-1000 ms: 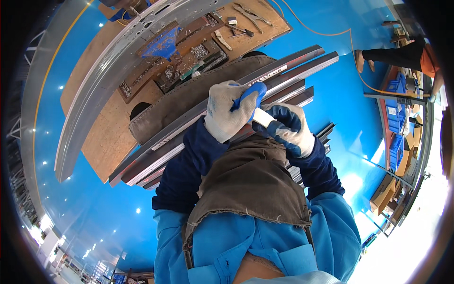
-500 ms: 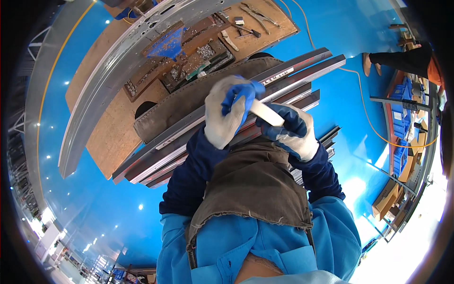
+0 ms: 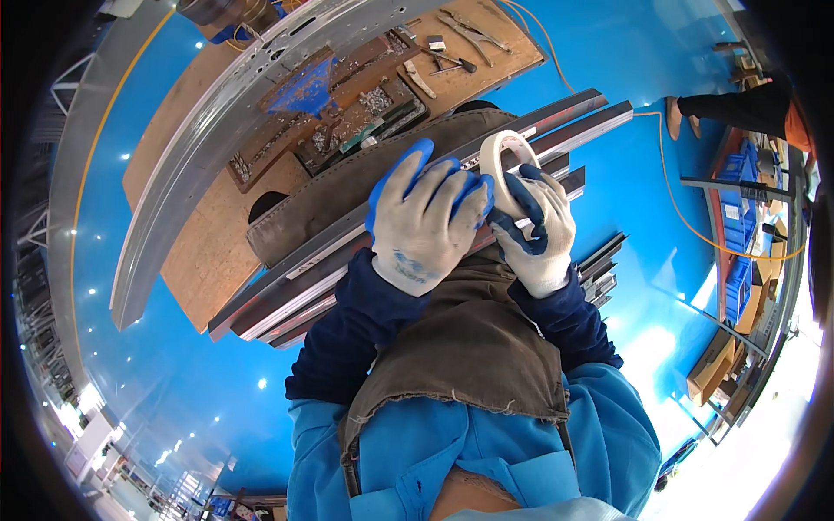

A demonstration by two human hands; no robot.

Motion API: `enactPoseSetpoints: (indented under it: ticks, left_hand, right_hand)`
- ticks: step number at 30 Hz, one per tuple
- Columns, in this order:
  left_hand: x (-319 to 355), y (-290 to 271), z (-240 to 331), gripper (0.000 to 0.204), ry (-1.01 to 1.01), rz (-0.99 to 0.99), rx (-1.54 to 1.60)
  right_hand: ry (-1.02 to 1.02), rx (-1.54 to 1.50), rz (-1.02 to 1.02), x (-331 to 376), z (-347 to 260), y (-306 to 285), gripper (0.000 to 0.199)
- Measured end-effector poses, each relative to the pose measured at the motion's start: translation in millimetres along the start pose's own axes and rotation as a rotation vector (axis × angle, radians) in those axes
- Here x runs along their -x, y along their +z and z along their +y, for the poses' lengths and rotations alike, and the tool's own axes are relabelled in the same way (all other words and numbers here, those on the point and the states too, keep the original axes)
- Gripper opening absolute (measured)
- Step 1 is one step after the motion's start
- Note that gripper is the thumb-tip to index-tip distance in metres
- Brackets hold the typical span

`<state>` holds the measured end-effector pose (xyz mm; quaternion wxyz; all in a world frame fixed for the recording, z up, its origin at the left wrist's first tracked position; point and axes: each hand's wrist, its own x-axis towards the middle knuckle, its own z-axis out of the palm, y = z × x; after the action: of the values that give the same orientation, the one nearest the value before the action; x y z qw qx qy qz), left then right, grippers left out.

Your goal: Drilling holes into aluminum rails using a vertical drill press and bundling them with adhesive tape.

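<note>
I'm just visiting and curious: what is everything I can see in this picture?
Tape roll: one, cream, held in the right hand.
Metal profiles: several, grey, long, under the hands.
Padding: one, brown, over the profiles.
Workbench: one, wooden, behind.
Curved metal rail: one, silver, on the bench.
Hand tools: several, on the bench's far end.
Cable: one, orange, on the blue floor.
Apron: one, brown.
Left hand: gloved, white and blue, on the profiles.
Right hand: gloved, gripping the roll.

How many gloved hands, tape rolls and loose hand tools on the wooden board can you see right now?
Gloved hands: 2, the left hand and the right hand
Tape rolls: 1, a pale tape roll in the right hand
Loose hand tools on the wooden board: about 4, near the far edge; small, so the count is rough
Total: about 7
</note>
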<state>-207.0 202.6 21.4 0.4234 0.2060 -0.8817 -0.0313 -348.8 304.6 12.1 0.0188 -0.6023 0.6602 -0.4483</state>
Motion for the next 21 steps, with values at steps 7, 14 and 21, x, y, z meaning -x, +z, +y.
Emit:
enactPoseSetpoints:
  ticks: [7,14,21]
  left_hand:
    - [-10,-9,-2,0.026,-0.031,-0.035,-0.062]
    - [-5,-10,-7,0.028,-0.228,-0.046,0.132]
    - [-12,-3,6,0.024,0.068,-0.167,-0.109]
  right_hand:
    - [-0.025,0.087,-0.084,-5,-5,-5,0.053]
    - [0.061,-0.011,-0.027,-6,-5,-10,0.054]
    - [-0.073,0.138,-0.029,-8,-3,-10,0.052]
